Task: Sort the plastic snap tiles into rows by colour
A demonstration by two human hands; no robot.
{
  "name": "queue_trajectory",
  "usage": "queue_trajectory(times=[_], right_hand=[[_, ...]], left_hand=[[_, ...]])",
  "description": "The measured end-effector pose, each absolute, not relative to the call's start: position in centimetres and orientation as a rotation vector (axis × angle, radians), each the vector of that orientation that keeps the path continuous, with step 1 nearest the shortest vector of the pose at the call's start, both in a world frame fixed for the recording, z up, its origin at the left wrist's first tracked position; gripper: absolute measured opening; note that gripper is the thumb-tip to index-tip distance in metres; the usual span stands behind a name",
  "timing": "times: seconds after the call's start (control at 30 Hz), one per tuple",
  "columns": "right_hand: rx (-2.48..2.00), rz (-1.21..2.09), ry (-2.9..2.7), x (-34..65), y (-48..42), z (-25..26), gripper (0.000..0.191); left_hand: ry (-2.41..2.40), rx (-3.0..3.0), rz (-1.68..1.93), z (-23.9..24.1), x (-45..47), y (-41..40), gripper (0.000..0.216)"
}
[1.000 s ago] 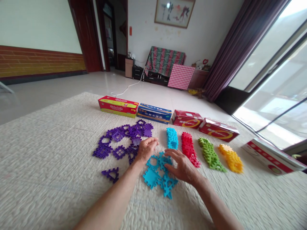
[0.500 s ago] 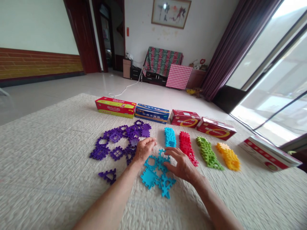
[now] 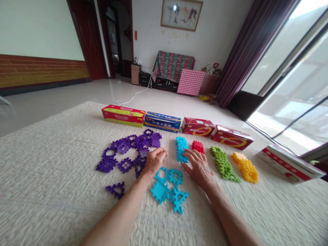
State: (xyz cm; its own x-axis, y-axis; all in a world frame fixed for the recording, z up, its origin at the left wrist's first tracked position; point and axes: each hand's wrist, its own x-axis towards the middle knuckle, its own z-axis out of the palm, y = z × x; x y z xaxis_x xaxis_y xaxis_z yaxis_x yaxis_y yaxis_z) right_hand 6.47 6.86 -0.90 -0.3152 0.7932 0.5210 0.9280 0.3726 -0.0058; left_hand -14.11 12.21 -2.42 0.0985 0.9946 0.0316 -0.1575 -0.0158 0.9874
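My left hand (image 3: 154, 160) rests loosely curled on the cream mat, between the scattered purple tiles (image 3: 128, 152) and the loose cyan tiles (image 3: 167, 186); I see nothing in it. My right hand (image 3: 198, 167) lies flat with fingers stretched out, beside the stacked cyan row (image 3: 181, 148) and covering most of the red row (image 3: 198, 146). A green row (image 3: 223, 164) and a yellow row (image 3: 244, 167) lie further right.
Several long boxes line the mat's far edge: red-yellow (image 3: 123, 115), blue (image 3: 162, 122), red (image 3: 197, 127), red (image 3: 232, 137), and one (image 3: 289, 163) at right. A single purple triangle tile (image 3: 115, 189) lies near left. Beyond is tiled floor, a covered cabinet and a window.
My right hand has lifted off the loose cyan tiles and moved forward and right, onto the red row. My left hand has stayed in place.
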Motion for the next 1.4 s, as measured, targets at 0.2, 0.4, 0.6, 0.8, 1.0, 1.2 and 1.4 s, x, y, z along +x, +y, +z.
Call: queue_trajectory(times=[0.2, 0.4, 0.6, 0.8, 1.0, 1.2, 1.4], right_hand=[[-1.49, -0.384, -2.137, 6.3, 6.8, -0.9, 0.03], [-1.385, 0.01, -2.112, 4.9, 5.4, 0.3, 0.022], [-1.404, 0.3, -2.308, 2.3, 3.4, 1.7, 0.03], [-1.502, 0.254, -2.294, 1.0, 2.9, 1.3, 0.031], [-1.457, 0.198, -2.205, 4.3, 3.4, 2.0, 0.028], [-1.511, -0.122, -2.081, 9.9, 1.6, 1.0, 0.039], [-1.53, -0.068, -2.205, 10.5, -0.2, -0.5, 0.052]], left_hand=[[1.012, 1.165, 1.22, -2.4, -14.1, 12.2, 0.025], [1.019, 1.174, 1.214, -2.3, -14.2, 12.2, 0.026], [1.026, 1.175, 1.225, -2.0, -14.2, 12.0, 0.024], [1.023, 1.182, 1.226, -2.2, -14.1, 12.0, 0.024], [1.027, 1.187, 1.222, -2.4, -14.2, 12.1, 0.025], [1.032, 1.197, 1.209, -2.5, -14.2, 12.3, 0.027], [1.026, 1.201, 1.204, -2.7, -14.1, 12.3, 0.028]])
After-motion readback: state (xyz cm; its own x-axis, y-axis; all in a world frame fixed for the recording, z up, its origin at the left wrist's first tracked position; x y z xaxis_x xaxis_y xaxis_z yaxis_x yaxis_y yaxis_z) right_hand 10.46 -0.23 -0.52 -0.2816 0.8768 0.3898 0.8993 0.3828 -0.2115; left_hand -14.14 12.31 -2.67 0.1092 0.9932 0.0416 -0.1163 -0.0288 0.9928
